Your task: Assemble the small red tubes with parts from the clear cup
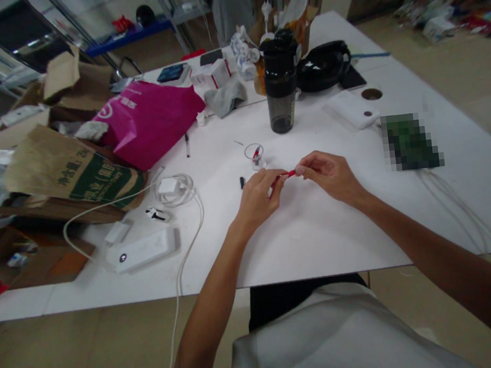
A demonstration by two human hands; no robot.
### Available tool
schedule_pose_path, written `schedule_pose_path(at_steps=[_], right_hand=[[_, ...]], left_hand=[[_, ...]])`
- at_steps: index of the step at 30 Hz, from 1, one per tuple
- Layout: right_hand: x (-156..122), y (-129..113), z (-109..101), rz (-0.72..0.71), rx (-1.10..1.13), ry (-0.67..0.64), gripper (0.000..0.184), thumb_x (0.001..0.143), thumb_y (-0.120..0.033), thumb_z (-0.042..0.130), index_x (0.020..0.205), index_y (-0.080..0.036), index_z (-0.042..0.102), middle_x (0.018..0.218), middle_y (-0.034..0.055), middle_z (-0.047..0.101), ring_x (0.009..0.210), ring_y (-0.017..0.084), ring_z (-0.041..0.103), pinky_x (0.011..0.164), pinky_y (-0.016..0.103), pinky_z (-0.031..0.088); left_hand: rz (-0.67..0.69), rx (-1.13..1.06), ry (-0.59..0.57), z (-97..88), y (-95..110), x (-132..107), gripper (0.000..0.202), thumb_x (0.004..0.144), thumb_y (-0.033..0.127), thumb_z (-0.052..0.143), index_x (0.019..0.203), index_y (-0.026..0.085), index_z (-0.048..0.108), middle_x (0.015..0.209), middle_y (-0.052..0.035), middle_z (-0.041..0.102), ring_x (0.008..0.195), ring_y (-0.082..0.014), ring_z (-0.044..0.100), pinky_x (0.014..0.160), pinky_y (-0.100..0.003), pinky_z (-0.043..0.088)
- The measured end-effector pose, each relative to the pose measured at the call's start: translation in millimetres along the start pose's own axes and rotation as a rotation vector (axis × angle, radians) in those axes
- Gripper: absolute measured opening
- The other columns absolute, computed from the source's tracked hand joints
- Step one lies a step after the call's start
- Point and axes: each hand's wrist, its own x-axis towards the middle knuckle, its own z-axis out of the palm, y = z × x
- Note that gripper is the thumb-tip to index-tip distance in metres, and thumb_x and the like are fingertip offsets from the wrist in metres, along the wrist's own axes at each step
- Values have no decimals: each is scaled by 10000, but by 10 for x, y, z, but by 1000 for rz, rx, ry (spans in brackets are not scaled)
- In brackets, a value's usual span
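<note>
Over the middle of the white table (231,256), both hands are pinched close together at a slim red pen-like piece (290,173). My left hand (261,197) grips one end, its fingers closed and partly covering it. Thumb and fingers of my right hand (330,176) are closed at the other end. Just beyond my left hand stands a small clear container (259,164) with a red item in it. A short black piece like a pen cap (242,182) lies left of that hand. Farther left is a dark pen (187,145).
A black tumbler (278,90) stands beyond my hands. At left are a pink bag (151,118), a brown paper bag (63,168), a coiled white cable (180,191) and a white power strip-like block (147,250). A pixelated dark green item (412,140) lies right. Someone in grey (231,10) stands behind.
</note>
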Motion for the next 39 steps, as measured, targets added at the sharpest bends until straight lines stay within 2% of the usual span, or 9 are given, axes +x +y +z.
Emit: schedule_pose_path(at_steps=[6,10,15,19,23,28,33,35,39], right_hand=[[-10,-83,10,-58,22,11,455,850,-680,1021,978,-274,861,1009,64,851,944,254,804,892,430,697],[-26,-161,32,-75,64,19,395,868,-638,1021,972,-289,869,1036,75,860,985,271,812,967,482,700],[-33,-175,35,-94,77,66,407,838,-626,1040,977,-293,853,1080,86,862,1057,300,812,1041,535,700],[10,-141,16,-81,146,148,399,867,-604,1029,1030,-308,816,1089,56,839,1051,265,808,936,455,707],[139,-198,-19,10,272,180,483,850,-665,1016,1008,-311,728,1124,33,836,1114,249,824,839,370,684],[445,-443,-32,36,219,69,542,889,-710,946,1003,-300,612,1242,64,852,1183,270,814,840,386,679],[966,-674,105,3,143,-69,409,946,-613,867,1072,-300,636,1055,63,775,944,248,743,782,424,644],[1186,-721,197,-17,117,-145,385,994,-650,791,1058,-296,655,953,56,716,823,237,684,720,426,615],[1483,-752,390,-63,-57,-292,468,1069,-730,672,981,-270,690,754,28,587,654,214,556,619,409,533]], left_hand=[[-120,-147,9,-43,85,27,274,1238,368,568,1130,225,774,877,-32,796,808,-185,714,822,-346,559],[-264,-341,-4,-70,139,62,398,1221,519,593,1040,224,789,771,-22,738,722,-173,670,721,-326,507],[-455,-728,-23,-57,114,98,528,1124,718,700,1083,205,817,651,10,638,575,-142,556,601,-311,418],[-543,-939,54,-85,63,133,524,1079,729,766,1086,207,813,649,17,614,560,-129,489,585,-315,425],[-564,-1055,195,-201,-2,178,451,1118,665,743,1184,224,807,825,-30,724,641,-134,550,647,-323,525],[-605,-1106,397,-382,-118,218,435,1121,615,766,1320,230,815,1013,-41,781,812,-109,704,780,-255,605],[-663,-1118,532,-455,-291,196,397,1043,543,870,1290,236,821,1161,-47,827,978,-105,784,890,-225,618],[-648,-1116,546,-461,-364,176,400,1009,526,910,1263,231,816,1183,-53,838,1006,-111,803,914,-234,625],[-670,-1101,573,-474,-475,143,378,985,481,944,1214,214,805,1199,-74,858,1036,-136,826,931,-252,645]])
